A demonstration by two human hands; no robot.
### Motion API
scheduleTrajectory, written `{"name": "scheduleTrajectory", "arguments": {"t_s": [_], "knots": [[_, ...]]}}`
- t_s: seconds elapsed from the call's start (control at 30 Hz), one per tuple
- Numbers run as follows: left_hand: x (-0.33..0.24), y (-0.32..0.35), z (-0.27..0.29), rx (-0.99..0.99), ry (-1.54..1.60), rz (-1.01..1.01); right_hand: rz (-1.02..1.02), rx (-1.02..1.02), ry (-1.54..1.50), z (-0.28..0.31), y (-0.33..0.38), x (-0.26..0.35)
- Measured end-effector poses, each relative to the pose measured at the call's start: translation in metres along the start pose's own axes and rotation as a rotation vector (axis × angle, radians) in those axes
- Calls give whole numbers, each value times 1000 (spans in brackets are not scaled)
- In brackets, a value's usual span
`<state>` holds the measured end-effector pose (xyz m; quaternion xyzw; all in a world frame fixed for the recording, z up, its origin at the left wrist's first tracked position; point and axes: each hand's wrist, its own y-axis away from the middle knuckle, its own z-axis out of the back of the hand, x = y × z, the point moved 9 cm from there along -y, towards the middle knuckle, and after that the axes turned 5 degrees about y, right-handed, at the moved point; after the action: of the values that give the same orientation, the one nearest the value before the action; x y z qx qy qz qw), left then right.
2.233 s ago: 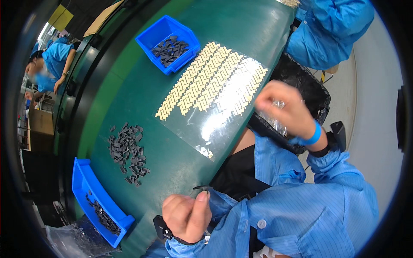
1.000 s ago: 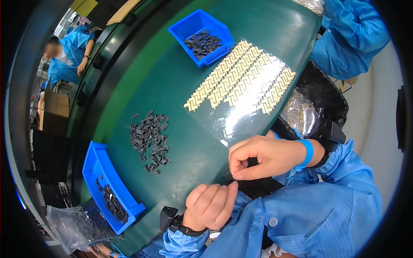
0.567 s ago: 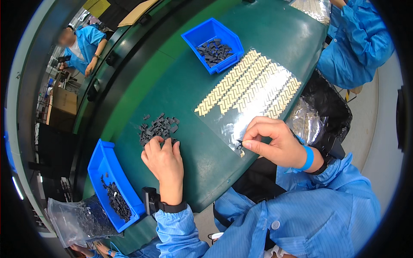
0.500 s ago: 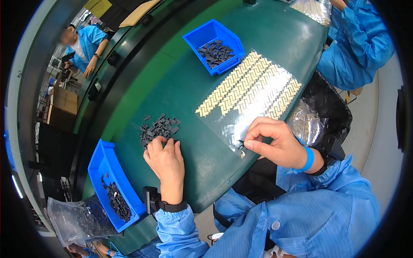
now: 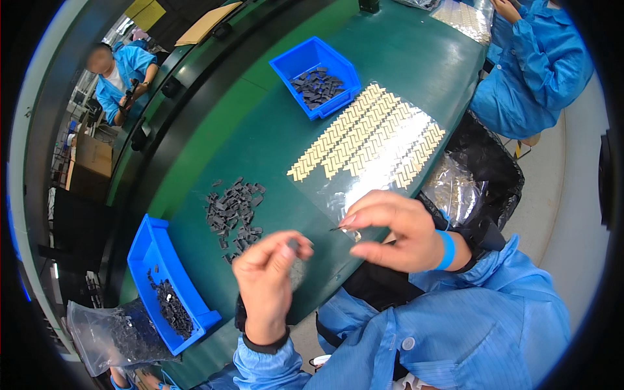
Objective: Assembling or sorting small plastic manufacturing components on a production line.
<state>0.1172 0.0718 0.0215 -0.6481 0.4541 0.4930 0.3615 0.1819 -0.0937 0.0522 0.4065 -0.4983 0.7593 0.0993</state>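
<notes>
- Dark green and smooth, the table curves with the lens; every place below is told from the loose heap of small dark grey parts lying on it.
- The parts in that heap are flat, blocky and matt, scattered with no order.
- Just below and right of the heap, the left hand is raised off the table, its thumb and fingertips pinched on one small dark part.
- Farther right of the heap, the right hand is closed in a pinch on a thin pale sliver; what that sliver is made of is too small to tell.
- Up and right of the heap lies a glossy clear sheet carrying rows of cream strips in a herringbone pattern; glare washes out its near end.
- Above the heap, well apart, a blue plastic bin holds more dark grey parts.
- Below and left of the heap, a second blue bin holds a thin layer of black pieces.
- Beyond that second bin, a crinkled clear bag with dark pieces inside is partly cut off by the rim of the picture.
- Far right of the heap, off the table edge, a black bag holds shiny crumpled film.
- Two other people in blue coats sit at the edges, one far left, one top right, both only partly in view.
</notes>
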Motion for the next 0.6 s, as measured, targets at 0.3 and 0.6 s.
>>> {"name": "scheduleTrajectory", "arguments": {"t_s": [0.3, 0.6], "knots": [[52, 51, -49, 132, 723, 425, 38, 125, -134, -16, 2, 18], [39, 52, -41, -12, 109, -34, -195, 56, -69, -11, 18, -5]]}}
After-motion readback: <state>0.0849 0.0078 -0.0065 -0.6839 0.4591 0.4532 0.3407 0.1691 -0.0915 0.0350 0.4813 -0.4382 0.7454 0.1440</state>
